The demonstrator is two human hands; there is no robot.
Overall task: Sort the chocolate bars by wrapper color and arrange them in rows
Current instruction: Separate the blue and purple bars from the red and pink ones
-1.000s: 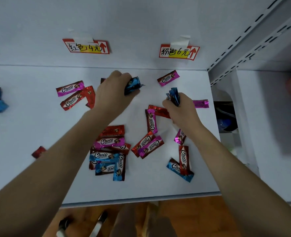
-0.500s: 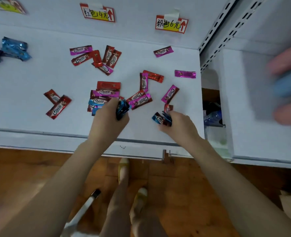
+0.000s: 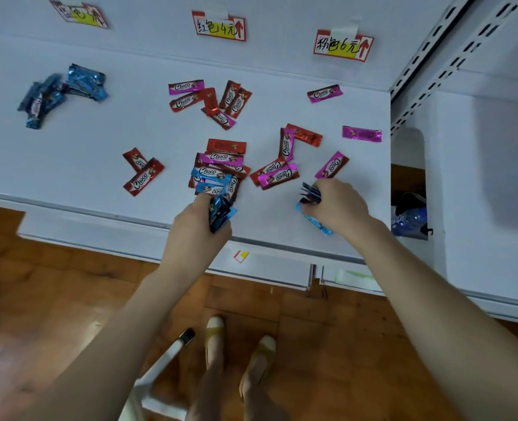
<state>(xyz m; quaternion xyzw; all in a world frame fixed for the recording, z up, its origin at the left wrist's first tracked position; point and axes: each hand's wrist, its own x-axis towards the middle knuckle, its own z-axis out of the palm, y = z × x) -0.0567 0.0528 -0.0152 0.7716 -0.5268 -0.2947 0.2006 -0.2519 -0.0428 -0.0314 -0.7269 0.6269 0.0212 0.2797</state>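
Red, pink and blue Choco bars lie scattered on a white shelf (image 3: 69,165). My left hand (image 3: 195,229) grips a bunch of blue bars (image 3: 219,212) near the shelf's front edge, its fingertips touching a mixed pile of blue, pink and red bars (image 3: 218,173). My right hand (image 3: 338,205) holds several blue bars (image 3: 310,194) and lies over another blue bar (image 3: 320,224) on the shelf. A heap of blue bars (image 3: 60,92) sits at the far left. Red bars (image 3: 143,171) lie left of the pile, pink ones (image 3: 361,134) to the right.
Price labels hang on the back wall: a red one (image 3: 219,25) and a pink one (image 3: 344,45). A perforated upright (image 3: 427,65) bounds the shelf at the right, with a bottle (image 3: 409,221) in the gap beside it. Wooden floor and my feet (image 3: 239,354) are below.
Both hands pulled back from the shelf's rear to its front edge, each still holding blue bars. The view tilted down, bringing the floor and the left blue heap into sight.
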